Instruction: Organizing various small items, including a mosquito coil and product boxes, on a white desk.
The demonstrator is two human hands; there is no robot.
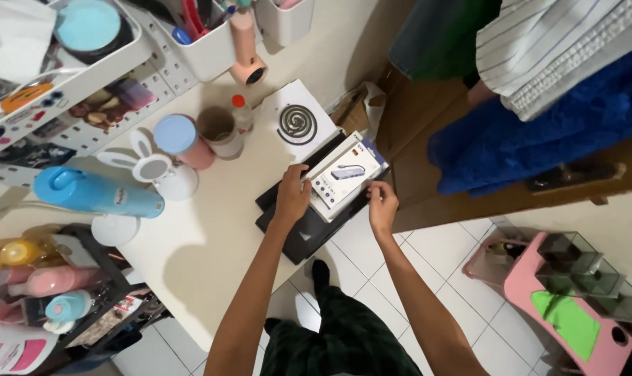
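Both forearms reach up from the bottom of the view toward a white box (344, 177) that lies on top of a stack of flat black boxes (298, 226) at the desk's (211, 244) near right corner, partly overhanging the edge above the tiled floor (455, 257). Its lid is pale, with a picture of a slim grey device and a row of small icons along one side. At its left end, the left hand (291, 195) lies palm down with fingers curled onto the box's edge; at the lower right corner, the right hand (382, 205) pinches the box's edge between thumb and fingertips.

Just beyond the box sits a white card bearing a dark spiral coil (296, 124). Left of that stand a brown cup (218, 132), seemingly empty, a small bottle with a red cap (241, 111), and a pink tub with a blue lid (180, 141). White bins (211, 42) on the pegboard behind hold pens and tools. A blue bottle (97, 193) lies on its side at the left.
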